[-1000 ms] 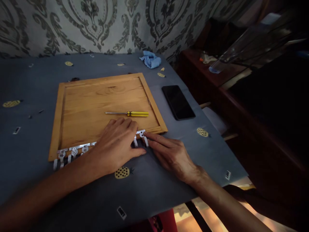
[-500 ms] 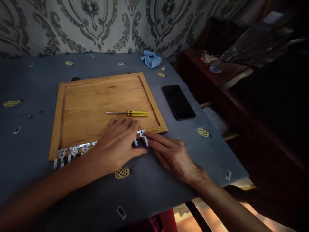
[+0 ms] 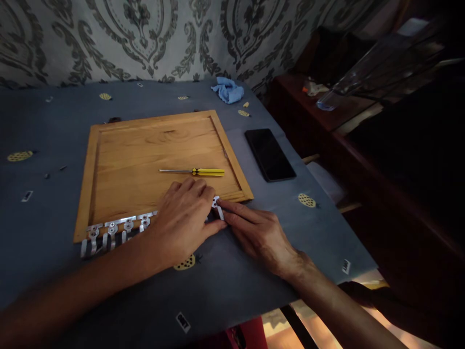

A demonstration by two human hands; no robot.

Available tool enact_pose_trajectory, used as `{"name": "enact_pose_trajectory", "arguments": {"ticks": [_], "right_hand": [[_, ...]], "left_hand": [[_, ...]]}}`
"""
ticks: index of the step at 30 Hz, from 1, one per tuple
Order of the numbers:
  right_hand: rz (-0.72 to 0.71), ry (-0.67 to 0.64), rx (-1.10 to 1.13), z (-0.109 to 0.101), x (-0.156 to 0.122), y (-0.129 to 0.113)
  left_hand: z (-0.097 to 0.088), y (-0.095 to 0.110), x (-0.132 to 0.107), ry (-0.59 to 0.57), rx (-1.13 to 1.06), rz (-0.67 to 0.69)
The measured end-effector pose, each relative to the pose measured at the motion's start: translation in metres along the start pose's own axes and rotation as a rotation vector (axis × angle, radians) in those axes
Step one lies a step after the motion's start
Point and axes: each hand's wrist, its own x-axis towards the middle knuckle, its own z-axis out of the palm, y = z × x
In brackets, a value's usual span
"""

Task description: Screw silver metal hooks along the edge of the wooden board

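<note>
A framed wooden board lies flat, and a silvery metal hook rack runs along its near edge. My left hand is closed over the right part of the rack, palm down, and hides much of it. Its thumb points toward my other hand. At the rack's right end, my right hand is closed with its fingers at the last hook; its thumb is mostly hidden. On the board, just beyond my left knuckles, rests a screwdriver with a yellow and black handle.
A dark phone lies right of the board on the blue tablecloth. A crumpled blue cloth sits at the back. Two small dark pieces lie on the left. Beyond the table's right edge stands brown furniture.
My left hand has slid slightly right along the rack, uncovering another hook on its left and covering more near the right end. My right hand has stayed nearly in place.
</note>
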Motion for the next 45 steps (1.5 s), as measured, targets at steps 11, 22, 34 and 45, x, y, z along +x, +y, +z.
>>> {"name": "enact_pose_trajectory", "arguments": {"ticks": [11, 22, 34, 45], "right_hand": [[0.078, 0.043, 0.08, -0.003, -0.002, -0.001], [0.047, 0.011, 0.041, -0.001, -0.002, 0.002], [0.011, 0.01, 0.028, 0.001, -0.003, 0.004], [-0.016, -0.002, -0.026, 0.001, -0.001, 0.003]], "left_hand": [[0.001, 0.0, 0.001, 0.019, -0.008, -0.009], [0.0, 0.001, 0.002, 0.015, 0.009, -0.011], [0.001, 0.0, 0.002, 0.026, 0.009, -0.001], [-0.034, -0.036, -0.019, 0.137, -0.132, -0.053]]}}
